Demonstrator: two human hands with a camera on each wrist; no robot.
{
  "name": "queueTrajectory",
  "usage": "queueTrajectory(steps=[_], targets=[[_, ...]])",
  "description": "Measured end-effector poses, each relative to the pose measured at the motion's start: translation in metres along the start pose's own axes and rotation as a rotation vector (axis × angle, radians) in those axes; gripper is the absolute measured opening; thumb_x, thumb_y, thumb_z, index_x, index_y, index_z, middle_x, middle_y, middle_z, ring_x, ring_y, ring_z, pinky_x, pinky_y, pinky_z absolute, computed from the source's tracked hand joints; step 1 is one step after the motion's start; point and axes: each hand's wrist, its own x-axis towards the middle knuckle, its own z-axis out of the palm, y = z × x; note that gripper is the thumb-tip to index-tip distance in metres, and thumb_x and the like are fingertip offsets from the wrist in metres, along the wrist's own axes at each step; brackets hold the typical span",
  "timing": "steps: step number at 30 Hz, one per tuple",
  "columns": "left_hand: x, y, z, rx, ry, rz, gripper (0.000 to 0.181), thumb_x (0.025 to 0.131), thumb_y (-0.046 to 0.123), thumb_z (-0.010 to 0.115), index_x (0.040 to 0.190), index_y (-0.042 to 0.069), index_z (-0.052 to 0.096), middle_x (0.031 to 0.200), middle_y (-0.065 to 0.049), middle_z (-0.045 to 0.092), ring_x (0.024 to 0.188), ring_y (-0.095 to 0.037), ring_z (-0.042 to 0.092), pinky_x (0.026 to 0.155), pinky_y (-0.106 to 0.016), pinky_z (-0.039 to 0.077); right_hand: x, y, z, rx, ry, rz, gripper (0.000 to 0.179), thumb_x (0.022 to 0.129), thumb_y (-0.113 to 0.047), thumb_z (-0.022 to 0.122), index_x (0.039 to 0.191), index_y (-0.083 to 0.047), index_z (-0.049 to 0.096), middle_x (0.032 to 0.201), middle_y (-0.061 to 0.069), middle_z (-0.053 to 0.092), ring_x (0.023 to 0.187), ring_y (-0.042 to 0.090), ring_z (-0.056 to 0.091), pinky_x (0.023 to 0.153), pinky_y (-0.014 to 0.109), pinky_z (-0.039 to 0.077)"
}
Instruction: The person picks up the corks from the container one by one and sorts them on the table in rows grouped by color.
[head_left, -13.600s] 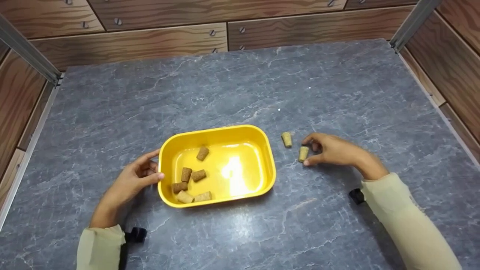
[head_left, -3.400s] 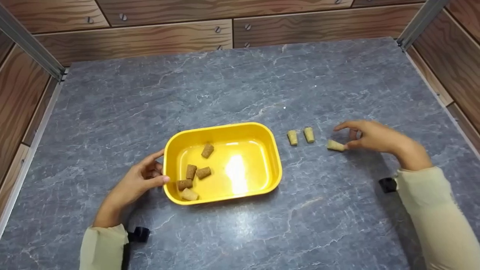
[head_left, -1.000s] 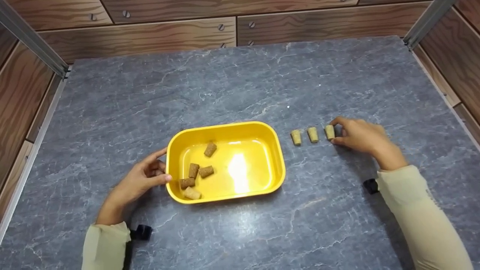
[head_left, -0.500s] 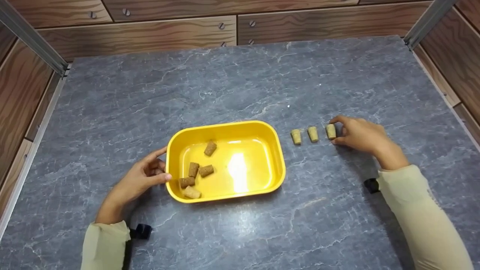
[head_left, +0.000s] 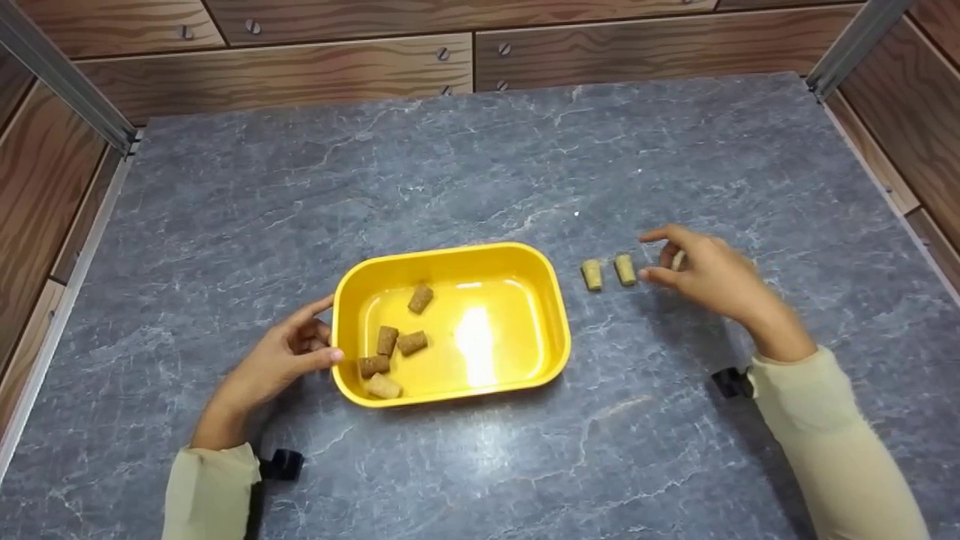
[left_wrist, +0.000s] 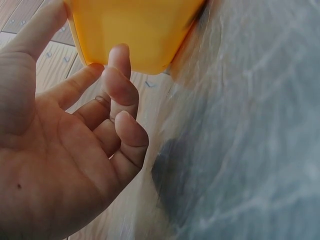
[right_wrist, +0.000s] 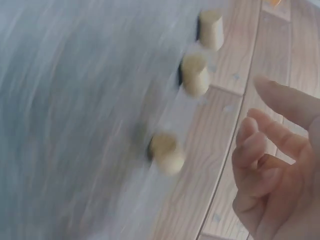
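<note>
My left hand point(head_left: 266, 367) holds the left end of a yellow plastic tub point(head_left: 564, 322), thumb on the rim and fingers against the outer wall. Inside the tub lie several brown corks point(head_left: 412, 343) and one paler cork point(head_left: 384, 385). To the right of the tub, two pale tapered corks point(head_left: 592, 274) point(head_left: 625, 269) lie side by side on the table. My right hand point(head_left: 712, 274) hovers above the row with thumb and index finger apart and nothing between them. It mostly hides a third cork, which the right wrist view shows whole on the table point(right_wrist: 167, 154).
The grey marbled tabletop point(head_left: 480, 180) spreads around the tub. Wood-patterned walls point(head_left: 277, 75) close it in at the back and sides, with metal posts point(head_left: 851, 49) at the back corners. A black wrist camera point(head_left: 283, 465) sits by the left sleeve.
My right hand has let go of the third cork and shifted left over it. Since the oldest frame, one pale cork has left the tub and the corks outside form a row of three.
</note>
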Motion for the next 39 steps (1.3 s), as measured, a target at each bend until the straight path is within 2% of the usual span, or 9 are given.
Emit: queueTrajectory(steps=[5, 9, 14, 18, 22, 28, 31, 39], targets=[[0.000, 0.001, 0.002, -0.019, 0.005, -0.014, 0.076, 0.086, 0.007, 0.070, 0.151, 0.004, 0.030, 0.098, -0.006, 0.058, 0.080, -0.011, 0.055, 0.070, -0.021, 0.048, -0.004, -0.022, 0.009, 0.195, 0.068, -0.043, 0.039, 0.090, -0.018, 0.068, 0.126, -0.006, 0.059, 0.086, 0.007, 0.058, 0.067, 0.013, 0.051, 0.056, 0.022, 0.042], [-0.001, 0.000, 0.001, -0.010, -0.007, 0.000, 0.075, 0.087, 0.007, 0.069, 0.150, 0.003, 0.029, 0.099, -0.006, 0.058, 0.081, -0.011, 0.055, 0.071, -0.021, 0.048, -0.007, -0.042, 0.017, 0.346, 0.084, -0.082, 0.035, 0.089, -0.012, 0.069, 0.122, -0.004, 0.061, 0.084, 0.005, 0.057, 0.065, 0.010, 0.051, 0.056, 0.019, 0.043], [-0.001, 0.000, 0.001, 0.001, -0.007, -0.001, 0.074, 0.088, 0.008, 0.069, 0.150, 0.003, 0.030, 0.099, -0.006, 0.058, 0.082, -0.011, 0.056, 0.073, -0.021, 0.048, -0.011, -0.070, 0.028, 0.480, 0.068, -0.124, 0.034, 0.086, -0.007, 0.070, 0.118, -0.002, 0.061, 0.083, 0.003, 0.056, 0.066, 0.008, 0.051, 0.058, 0.018, 0.044], [-0.002, 0.001, 0.000, 0.003, 0.002, -0.006, 0.075, 0.087, 0.008, 0.069, 0.150, 0.004, 0.030, 0.100, -0.007, 0.058, 0.083, -0.011, 0.056, 0.073, -0.021, 0.048, -0.009, -0.094, 0.041, 0.563, 0.022, -0.174, 0.034, 0.085, -0.005, 0.071, 0.117, 0.002, 0.061, 0.083, 0.003, 0.057, 0.067, 0.007, 0.051, 0.060, 0.018, 0.045], [-0.002, 0.000, 0.000, 0.006, 0.005, -0.004, 0.075, 0.087, 0.008, 0.069, 0.150, 0.004, 0.030, 0.100, -0.006, 0.058, 0.083, -0.011, 0.056, 0.073, -0.021, 0.048, -0.007, -0.118, 0.057, 0.601, -0.030, -0.220, 0.034, 0.084, -0.006, 0.072, 0.116, 0.000, 0.062, 0.084, 0.004, 0.058, 0.067, 0.008, 0.050, 0.060, 0.017, 0.042], [-0.001, 0.001, 0.001, -0.003, 0.012, -0.012, 0.075, 0.086, 0.007, 0.070, 0.150, 0.005, 0.031, 0.098, -0.006, 0.058, 0.082, -0.012, 0.055, 0.071, -0.021, 0.048, 0.000, -0.151, 0.084, 0.562, -0.130, -0.260, 0.037, 0.085, -0.011, 0.072, 0.119, -0.003, 0.062, 0.087, 0.006, 0.060, 0.073, 0.012, 0.051, 0.067, 0.019, 0.045], [-0.001, 0.001, 0.002, -0.004, 0.015, -0.015, 0.074, 0.086, 0.008, 0.070, 0.150, 0.006, 0.032, 0.098, -0.006, 0.059, 0.082, -0.012, 0.056, 0.072, -0.021, 0.048, 0.003, -0.163, 0.095, 0.546, -0.175, -0.276, 0.037, 0.085, -0.014, 0.071, 0.120, -0.005, 0.061, 0.087, 0.005, 0.060, 0.074, 0.014, 0.052, 0.066, 0.020, 0.046], [-0.001, 0.000, 0.001, 0.022, 0.019, 0.011, 0.072, 0.087, 0.005, 0.069, 0.149, 0.002, 0.033, 0.099, -0.007, 0.058, 0.080, -0.011, 0.055, 0.071, -0.020, 0.047, 0.006, -0.186, 0.118, 0.507, -0.234, -0.303, 0.036, 0.087, -0.017, 0.071, 0.121, -0.011, 0.061, 0.085, 0.003, 0.060, 0.066, 0.014, 0.050, 0.058, 0.018, 0.042]])
